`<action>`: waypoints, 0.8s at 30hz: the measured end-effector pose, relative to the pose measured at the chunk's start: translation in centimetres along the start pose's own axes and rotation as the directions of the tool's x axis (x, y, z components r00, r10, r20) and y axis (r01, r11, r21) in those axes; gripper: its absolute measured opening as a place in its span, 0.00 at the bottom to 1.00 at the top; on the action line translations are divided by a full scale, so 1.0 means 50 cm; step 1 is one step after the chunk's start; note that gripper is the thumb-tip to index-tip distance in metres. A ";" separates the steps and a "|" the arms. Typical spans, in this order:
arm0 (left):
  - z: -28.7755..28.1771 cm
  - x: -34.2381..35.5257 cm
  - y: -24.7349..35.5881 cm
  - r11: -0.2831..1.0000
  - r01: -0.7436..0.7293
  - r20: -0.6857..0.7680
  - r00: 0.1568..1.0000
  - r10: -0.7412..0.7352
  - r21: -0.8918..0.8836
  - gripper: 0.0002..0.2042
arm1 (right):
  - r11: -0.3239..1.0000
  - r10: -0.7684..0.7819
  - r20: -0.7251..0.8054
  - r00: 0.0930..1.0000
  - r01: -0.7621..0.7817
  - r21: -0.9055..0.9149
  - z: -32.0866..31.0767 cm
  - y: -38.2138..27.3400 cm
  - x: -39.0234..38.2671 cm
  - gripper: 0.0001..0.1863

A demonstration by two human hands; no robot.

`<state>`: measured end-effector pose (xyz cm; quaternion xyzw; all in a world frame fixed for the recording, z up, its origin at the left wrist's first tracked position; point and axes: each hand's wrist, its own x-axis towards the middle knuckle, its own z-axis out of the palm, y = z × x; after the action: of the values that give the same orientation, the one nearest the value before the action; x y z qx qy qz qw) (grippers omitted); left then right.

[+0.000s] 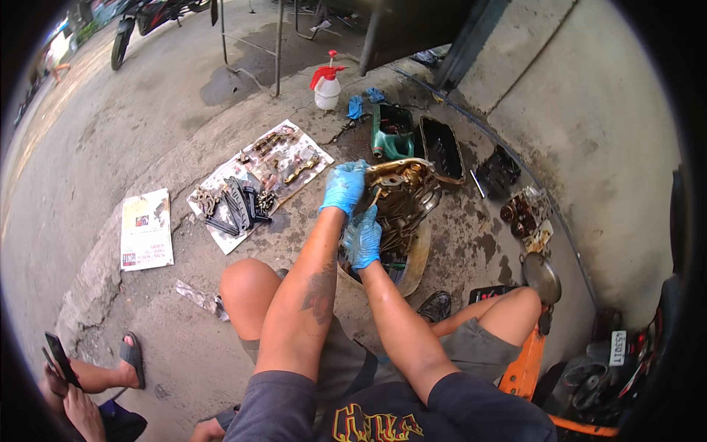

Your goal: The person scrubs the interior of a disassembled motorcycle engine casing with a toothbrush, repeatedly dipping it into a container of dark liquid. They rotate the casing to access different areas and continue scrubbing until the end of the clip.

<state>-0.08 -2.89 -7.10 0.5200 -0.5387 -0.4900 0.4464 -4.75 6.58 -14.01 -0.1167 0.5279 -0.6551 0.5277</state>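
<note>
An oily, golden-brown metal engine casting [412,193] is tilted up in front of me. My left hand [345,187], in a blue glove, is closed on its upper left edge. Just below, my right hand [362,237], also gloved in blue, has its fingers curled in close to the casting's near side. A thin yellowish tip shows above those fingers, but what they hold is too small to make out. Beneath the casting stands a round pale basin [421,267], its inside mostly hidden by the casting and my hands.
Oily metal parts lie on paper sheets [294,193] at the left. Beyond the casting are a red-and-white spray bottle [326,90], a cut green container [390,144] and a black tray [442,151]. More parts [526,214] lie rightward. At lower left, another person holds a phone [62,359].
</note>
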 end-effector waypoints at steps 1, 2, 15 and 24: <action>-0.007 -0.011 0.019 0.988 0.154 0.050 0.987 -0.154 0.005 0.17 | 0.983 0.174 0.100 0.980 -0.179 0.044 -0.018 0.001 -0.003 0.28; -0.012 -0.018 0.043 0.992 0.130 0.035 0.991 -0.130 0.005 0.17 | 0.940 0.312 0.221 0.924 -0.334 0.065 -0.028 -0.012 -0.003 0.29; -0.064 0.028 -0.037 0.858 -0.268 0.073 0.962 0.263 0.438 0.18 | 0.577 -0.236 0.079 0.969 0.205 -0.791 -0.051 -0.091 -0.003 0.32; -0.027 0.016 0.011 0.992 0.088 0.029 0.995 -0.091 0.092 0.19 | 0.458 -0.369 0.073 0.926 0.250 -0.853 -0.114 -0.077 0.043 0.31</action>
<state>1.16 -3.80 -6.40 0.5551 -0.5437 -0.4934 0.3909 -11.90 7.62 -14.11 -0.4127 0.7804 -0.4033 0.2410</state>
